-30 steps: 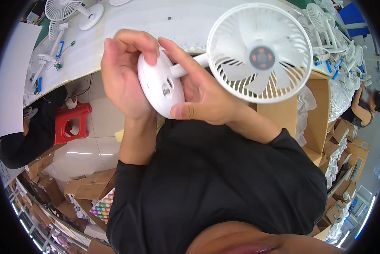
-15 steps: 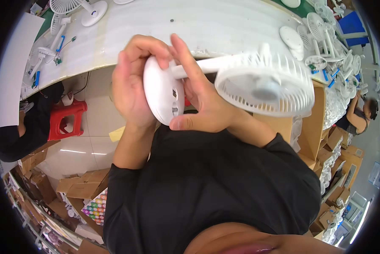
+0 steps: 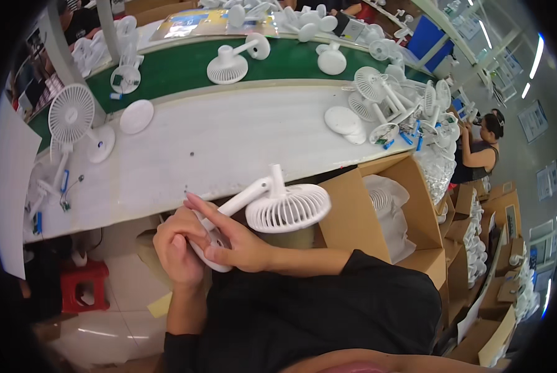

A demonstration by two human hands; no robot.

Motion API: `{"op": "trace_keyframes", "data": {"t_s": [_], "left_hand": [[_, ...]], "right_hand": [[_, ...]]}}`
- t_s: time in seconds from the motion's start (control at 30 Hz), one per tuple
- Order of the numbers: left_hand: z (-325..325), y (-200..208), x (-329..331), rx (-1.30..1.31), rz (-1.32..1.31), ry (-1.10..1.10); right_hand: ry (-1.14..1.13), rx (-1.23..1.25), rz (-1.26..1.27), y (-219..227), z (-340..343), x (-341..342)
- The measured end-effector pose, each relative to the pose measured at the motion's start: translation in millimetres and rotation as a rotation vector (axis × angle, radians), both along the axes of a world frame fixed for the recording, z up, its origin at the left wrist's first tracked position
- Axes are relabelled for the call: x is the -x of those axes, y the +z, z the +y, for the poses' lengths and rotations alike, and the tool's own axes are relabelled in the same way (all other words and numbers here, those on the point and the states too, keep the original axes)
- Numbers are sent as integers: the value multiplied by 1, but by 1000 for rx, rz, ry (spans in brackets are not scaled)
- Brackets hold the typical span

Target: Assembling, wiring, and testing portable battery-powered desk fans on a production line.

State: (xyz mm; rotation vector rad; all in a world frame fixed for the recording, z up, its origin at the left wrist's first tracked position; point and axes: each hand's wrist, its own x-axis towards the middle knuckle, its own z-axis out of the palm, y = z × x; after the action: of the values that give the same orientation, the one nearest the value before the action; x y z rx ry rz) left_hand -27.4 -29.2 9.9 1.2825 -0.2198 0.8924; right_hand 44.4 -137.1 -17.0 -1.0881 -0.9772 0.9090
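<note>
A small white desk fan (image 3: 291, 210) is in both my hands, just off the table's near edge. Its round base is tilted and mostly hidden behind my fingers. My left hand (image 3: 180, 245) is closed round the base's left side. Over the other side and the foot of the stem, my right hand (image 3: 244, 244) is closed, its thumb on the base. The slim stem slants up to the right, and the caged fan head hangs beyond my right hand with a short post sticking up from it.
Before me lies a white table (image 3: 228, 137). An assembled fan (image 3: 73, 115) stands left beside a white disc (image 3: 136, 117); fan parts with blue cylinders (image 3: 388, 144) crowd the right. An open carton (image 3: 346, 211) stands right. Behind runs a green belt (image 3: 179, 68). A person (image 3: 477, 155) works far right.
The view has tilted up, showing more of the table and the belt. My hands and the fan now appear lower and smaller; both hands stay on the base.
</note>
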Motion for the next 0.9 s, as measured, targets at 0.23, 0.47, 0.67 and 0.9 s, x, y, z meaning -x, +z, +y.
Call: {"op": "trace_keyframes", "data": {"t_s": [0.23, 0.47, 0.67, 0.9], "left_hand": [[2, -23, -21, 312, 168, 166], [21, -31, -38, 574, 132, -1], [65, -56, -68, 662, 173, -1], [135, -75, -62, -294, 765, 507]], "right_hand": [[-14, -106, -84, -8, 1, -12], [-57, -18, -342, -3, 4, -25], [-362, 109, -557, -29, 17, -57], [-575, 111, -656, -16, 33, -133]]}}
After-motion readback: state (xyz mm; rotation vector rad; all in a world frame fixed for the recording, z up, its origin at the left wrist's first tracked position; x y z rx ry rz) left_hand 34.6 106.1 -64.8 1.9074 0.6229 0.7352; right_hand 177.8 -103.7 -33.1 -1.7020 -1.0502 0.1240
